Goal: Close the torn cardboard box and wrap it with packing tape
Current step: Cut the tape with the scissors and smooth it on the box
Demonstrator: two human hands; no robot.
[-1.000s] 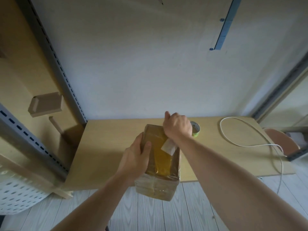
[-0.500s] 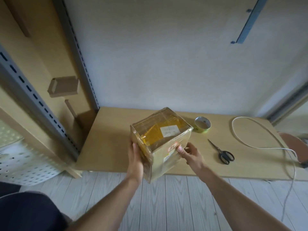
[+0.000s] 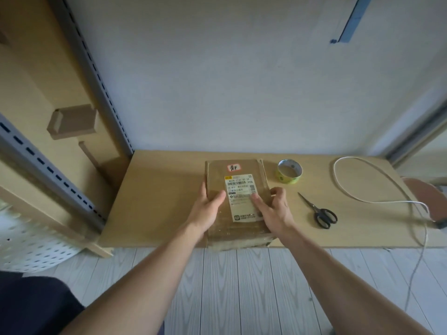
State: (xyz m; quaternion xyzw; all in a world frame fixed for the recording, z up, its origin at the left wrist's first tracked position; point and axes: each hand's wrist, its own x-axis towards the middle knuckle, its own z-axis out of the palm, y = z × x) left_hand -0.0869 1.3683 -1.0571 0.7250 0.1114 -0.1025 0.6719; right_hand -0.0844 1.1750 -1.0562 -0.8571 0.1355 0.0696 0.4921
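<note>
two hands, left hand (image 3: 208, 206) and right hand (image 3: 273, 209), grip the cardboard box (image 3: 238, 170), fingers (image 3: 203, 191) apparently curled round its sides; hold it square for taping.

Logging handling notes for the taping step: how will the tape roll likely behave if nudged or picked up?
The tape roll, right of the cardboard box, lies flat on the table, hole upward, so a nudge would probably slide it rather than roll it. It is a thin-walled hollow ring, so likely light. Its open centre should make it easy to lift.
</note>
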